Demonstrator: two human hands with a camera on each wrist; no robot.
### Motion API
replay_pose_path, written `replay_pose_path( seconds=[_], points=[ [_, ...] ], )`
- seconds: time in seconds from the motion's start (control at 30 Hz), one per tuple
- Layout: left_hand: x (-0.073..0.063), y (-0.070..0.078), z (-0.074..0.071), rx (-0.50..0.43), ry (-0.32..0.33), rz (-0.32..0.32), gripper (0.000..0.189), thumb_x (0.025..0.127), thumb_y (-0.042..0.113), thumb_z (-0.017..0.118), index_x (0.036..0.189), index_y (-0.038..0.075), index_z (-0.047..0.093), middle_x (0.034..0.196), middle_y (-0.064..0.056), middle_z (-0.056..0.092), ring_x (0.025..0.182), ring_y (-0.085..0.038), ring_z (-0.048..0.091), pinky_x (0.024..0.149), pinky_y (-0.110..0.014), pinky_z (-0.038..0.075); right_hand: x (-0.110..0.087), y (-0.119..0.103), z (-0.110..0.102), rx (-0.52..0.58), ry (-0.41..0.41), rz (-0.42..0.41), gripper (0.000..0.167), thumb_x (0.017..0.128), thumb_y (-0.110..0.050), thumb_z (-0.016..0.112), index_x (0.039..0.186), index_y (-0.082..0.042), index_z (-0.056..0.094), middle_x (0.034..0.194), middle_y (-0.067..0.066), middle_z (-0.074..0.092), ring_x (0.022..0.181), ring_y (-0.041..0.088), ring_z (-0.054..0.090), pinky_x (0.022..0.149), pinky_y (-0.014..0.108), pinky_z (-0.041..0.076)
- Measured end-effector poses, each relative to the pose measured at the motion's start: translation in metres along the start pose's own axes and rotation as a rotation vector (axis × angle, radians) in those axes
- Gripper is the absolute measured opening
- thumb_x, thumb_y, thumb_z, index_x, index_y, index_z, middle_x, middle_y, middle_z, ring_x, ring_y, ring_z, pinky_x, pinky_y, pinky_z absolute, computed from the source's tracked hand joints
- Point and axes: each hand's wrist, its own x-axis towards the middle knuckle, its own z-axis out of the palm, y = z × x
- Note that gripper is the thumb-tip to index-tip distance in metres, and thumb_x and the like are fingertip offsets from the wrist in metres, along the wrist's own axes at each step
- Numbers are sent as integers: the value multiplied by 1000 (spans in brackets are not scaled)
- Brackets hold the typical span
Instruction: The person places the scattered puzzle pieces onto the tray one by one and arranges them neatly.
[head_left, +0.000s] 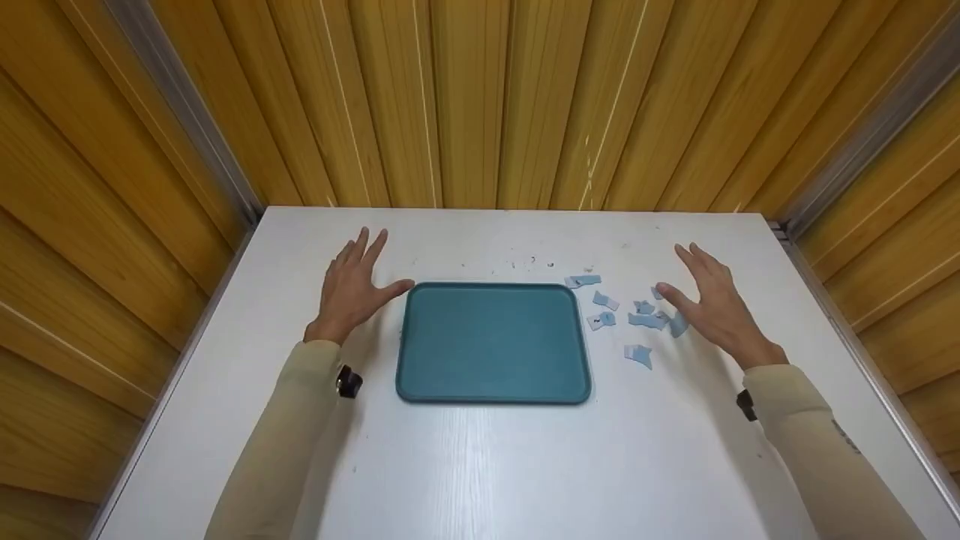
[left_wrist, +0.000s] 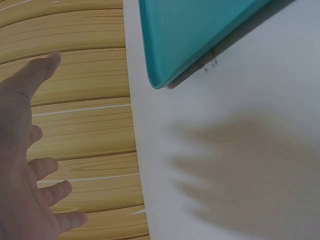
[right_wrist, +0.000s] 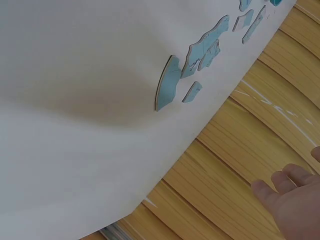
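Observation:
A teal rectangular tray (head_left: 493, 345) lies on the white table with nothing on it. My left hand (head_left: 350, 292) hovers by its upper left corner, fingers spread and thumb pointing toward the rim. In the left wrist view that hand (left_wrist: 25, 150) holds nothing, and its shadow falls on the table. Right of the tray lie several flat light-blue puzzle-like pieces, among them one with a pale end (head_left: 639, 355) and a long one (head_left: 646, 321). My right hand (head_left: 712, 307) is above the rightmost curved piece (right_wrist: 168, 85), fingers extended, holding nothing.
Small dark marks or crumbs (head_left: 533, 260) dot the table (head_left: 465, 472) behind the tray. Yellow wood-patterned panels (head_left: 465, 105) stand behind the table and on both sides. Metal posts (head_left: 187, 105) rise at the corners.

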Motion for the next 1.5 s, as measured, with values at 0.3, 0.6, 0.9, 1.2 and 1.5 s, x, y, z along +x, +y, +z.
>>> replay_pose_path(
  seconds=[0.3,0.6,0.9,1.2,1.5],
  points=[
    [0,-5,15,-172,-23,-20,93,93,51,79,168,17,35,173,-15,27,155,-40,30,119,-64,30,-5,3,5,52,-32,38,86,104,-53,62,169,-11,24,173,26,14,156,54,11,113,80,16],
    [-2,-10,31,-370,-57,-42,85,94,38,82,164,13,41,168,-13,38,152,-35,37,120,-54,33,-14,11,13,110,-54,54,89,100,-51,71,168,-11,29,170,26,24,154,52,21,115,74,24],
    [-5,-15,45,-529,-95,-96,81,93,23,84,163,13,44,166,-12,40,147,-35,44,115,-51,42,-22,19,20,127,-99,49,77,100,-29,77,163,-7,38,165,27,34,147,52,35,113,68,36],
    [-7,-20,54,-596,-102,-83,74,93,9,83,158,7,49,160,-14,48,138,-36,54,109,-46,48,-29,19,25,145,-155,52,64,98,-13,78,154,-1,50,156,27,44,141,50,44,112,64,39],
    [-12,-27,61,-635,-112,-104,63,93,7,81,152,4,56,148,-19,59,130,-36,62,105,-46,52,-36,23,33,132,-208,75,56,97,-16,79,148,-2,59,146,23,55,133,47,53,110,61,43]
  ],
)
